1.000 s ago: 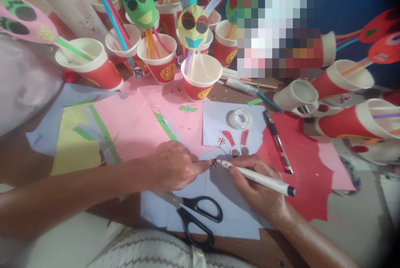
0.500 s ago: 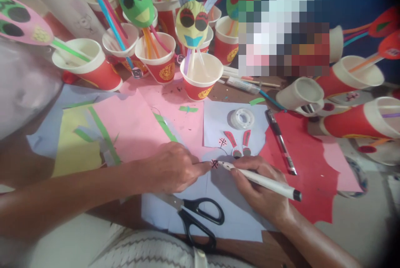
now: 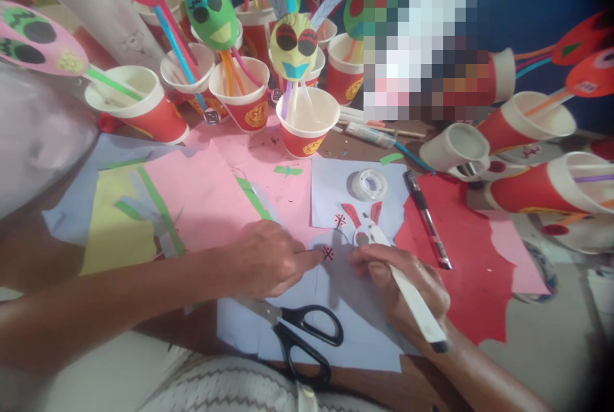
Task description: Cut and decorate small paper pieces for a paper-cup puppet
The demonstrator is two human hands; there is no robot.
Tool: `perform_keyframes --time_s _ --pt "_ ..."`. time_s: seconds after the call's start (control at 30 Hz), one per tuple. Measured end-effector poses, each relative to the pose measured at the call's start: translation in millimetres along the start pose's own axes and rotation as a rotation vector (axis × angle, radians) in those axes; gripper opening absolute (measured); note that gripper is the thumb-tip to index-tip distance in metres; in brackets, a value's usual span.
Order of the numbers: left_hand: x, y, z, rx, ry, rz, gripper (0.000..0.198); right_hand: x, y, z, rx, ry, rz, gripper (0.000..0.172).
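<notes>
My right hand [image 3: 407, 284] is closed round a white marker pen [image 3: 407, 290], whose tip now points up at the red-and-grey shapes [image 3: 365, 223] drawn on a pale lilac paper [image 3: 336, 309]. My left hand [image 3: 266, 258] rests on that paper with the fingers curled and the forefinger stretched out, its tip beside a small red-and-black cross mark [image 3: 328, 253]. Black-handled scissors [image 3: 302, 332] lie on the paper just below both hands.
A roll of clear tape [image 3: 369, 183] and a black pen [image 3: 428, 220] lie beyond the hands. Pink [image 3: 206, 194], yellow [image 3: 112, 233] and red [image 3: 474, 252] paper sheets cover the table. Several red paper cups [image 3: 307, 121] holding mask faces on straws crowd the far side.
My right hand has swung the pen: its tip moved from the cross mark up to the red-and-grey shapes, and the barrel now points towards me. The left hand has stayed put.
</notes>
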State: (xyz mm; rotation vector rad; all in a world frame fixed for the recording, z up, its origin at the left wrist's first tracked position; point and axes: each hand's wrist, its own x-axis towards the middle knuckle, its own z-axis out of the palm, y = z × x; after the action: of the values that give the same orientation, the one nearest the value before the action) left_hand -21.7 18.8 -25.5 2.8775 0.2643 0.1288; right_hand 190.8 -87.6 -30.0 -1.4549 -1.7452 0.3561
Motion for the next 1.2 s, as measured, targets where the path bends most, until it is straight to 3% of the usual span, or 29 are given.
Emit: perform_keyframes --time_s 0.23,0.33,0.47,0.63,1.2 --pt "0.4 1.2 -1.7 -0.012 0.016 -0.018 0.027 3.8 -4.6 -8.3 0.132 -0.107 -0.121 0.026" --pt "1.2 1.2 -2.4 0.001 0.020 -0.009 0.029 7.8 -6.1 -9.8 0.160 -0.111 -0.180 0.020" --pt "1.5 1.2 -1.5 0.028 0.028 -0.003 0.029 7.7 -7.8 -9.5 0.089 -0.150 -0.112 0.020" --pt "1.3 2.1 -2.1 0.043 0.036 -0.010 0.030 0.5 -8.0 -7.3 0.018 -0.086 -0.034 0.010" --pt "1.2 1.3 -3.6 0.032 0.026 0.009 0.028 4.6 -9.1 -3.6 -0.042 -0.115 -0.057 0.011"
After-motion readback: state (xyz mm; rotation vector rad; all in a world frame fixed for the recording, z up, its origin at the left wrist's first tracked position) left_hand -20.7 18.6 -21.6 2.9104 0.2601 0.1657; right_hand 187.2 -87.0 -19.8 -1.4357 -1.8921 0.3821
